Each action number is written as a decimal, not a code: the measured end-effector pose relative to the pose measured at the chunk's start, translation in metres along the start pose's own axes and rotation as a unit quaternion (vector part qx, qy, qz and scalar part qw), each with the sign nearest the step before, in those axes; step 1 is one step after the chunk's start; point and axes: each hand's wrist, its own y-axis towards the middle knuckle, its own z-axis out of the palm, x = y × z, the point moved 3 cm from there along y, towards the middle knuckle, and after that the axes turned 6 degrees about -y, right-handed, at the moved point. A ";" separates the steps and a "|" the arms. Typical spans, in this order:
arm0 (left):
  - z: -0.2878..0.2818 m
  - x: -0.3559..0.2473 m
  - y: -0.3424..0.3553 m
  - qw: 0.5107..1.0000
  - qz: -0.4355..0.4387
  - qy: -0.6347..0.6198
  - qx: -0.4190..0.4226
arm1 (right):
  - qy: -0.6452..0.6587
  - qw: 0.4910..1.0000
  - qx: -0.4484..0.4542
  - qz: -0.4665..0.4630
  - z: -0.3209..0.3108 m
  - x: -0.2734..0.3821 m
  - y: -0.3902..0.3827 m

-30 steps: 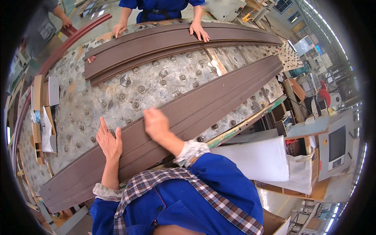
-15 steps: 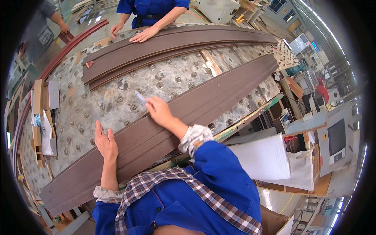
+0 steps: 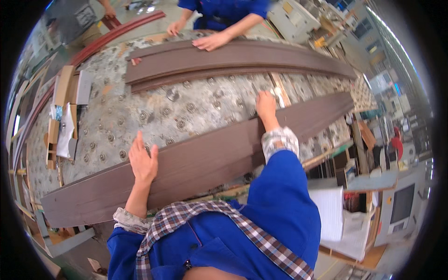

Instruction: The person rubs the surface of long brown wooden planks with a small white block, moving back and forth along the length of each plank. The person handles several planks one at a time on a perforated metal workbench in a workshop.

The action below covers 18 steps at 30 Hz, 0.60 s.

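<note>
The left hand (image 3: 143, 162) is lying open over a long brown board (image 3: 210, 151) across the grey studded desk (image 3: 100, 148); the right hand (image 3: 266, 106) is looking clenched (holding what, I can't tell), seemingly working the edge, needing steadiness next.

A worn grey table, its top dotted with round studs, bearing two long brown boards and opened packaging.
The table (image 3: 102, 112) has a scuffed, stained surface with rusty patches, and its studs (image 3: 180, 124) stand in rows across it. The near board (image 3: 205, 163) lies flat and slantwise along the near side, from lower left to upper right. The far board (image 3: 233, 56), with a stepped near edge, lies across the far side, well apart from it on the left and closer on the right. A pale strip (image 3: 280, 88) runs between them. Near the left edge sits an opened cardboard box (image 3: 64, 86) with white sheeting (image 3: 67, 133) beside it.
</note>
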 end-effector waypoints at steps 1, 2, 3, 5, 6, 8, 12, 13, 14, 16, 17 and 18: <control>-0.001 -0.002 0.002 1.000 -0.002 0.013 0.010 | 0.012 1.000 0.013 0.024 0.000 0.010 -0.005; -0.001 -0.003 0.003 0.999 0.030 0.012 -0.014 | -0.016 0.996 0.060 0.060 0.013 0.018 -0.008; -0.001 -0.005 0.006 1.000 0.026 0.013 -0.010 | 0.000 0.993 0.084 0.085 0.009 0.039 -0.015; -0.001 -0.012 0.007 1.000 0.021 0.011 0.012 | 0.046 0.994 0.085 0.052 -0.008 0.091 -0.027; 0.000 -0.010 0.007 0.999 0.041 0.015 -0.011 | 0.086 0.989 0.108 0.054 -0.017 0.121 -0.032; 0.000 -0.006 0.005 0.999 0.035 0.012 -0.023 | 0.163 0.981 0.097 0.029 -0.024 0.176 -0.045; -0.012 -0.002 0.000 0.999 -0.006 -0.025 -0.044 | 0.261 0.952 0.154 0.034 -0.040 0.245 -0.060; -0.014 -0.005 0.001 0.999 -0.023 -0.023 -0.029 | 0.274 0.949 0.153 0.026 -0.042 0.251 -0.060; -0.015 -0.007 0.000 0.999 -0.046 -0.019 -0.019 | 0.265 0.953 0.143 0.031 -0.031 0.247 -0.067; -0.028 -0.026 0.012 0.982 -0.124 -0.009 0.145 | 0.268 0.952 0.137 0.050 -0.018 0.233 -0.068; -0.012 -0.008 0.002 0.998 -0.012 0.049 0.048 | 0.279 0.947 0.148 0.064 -0.015 0.235 -0.067; -0.011 -0.010 0.004 0.999 0.013 0.041 0.025 | 0.296 0.938 0.162 0.081 -0.020 0.234 -0.063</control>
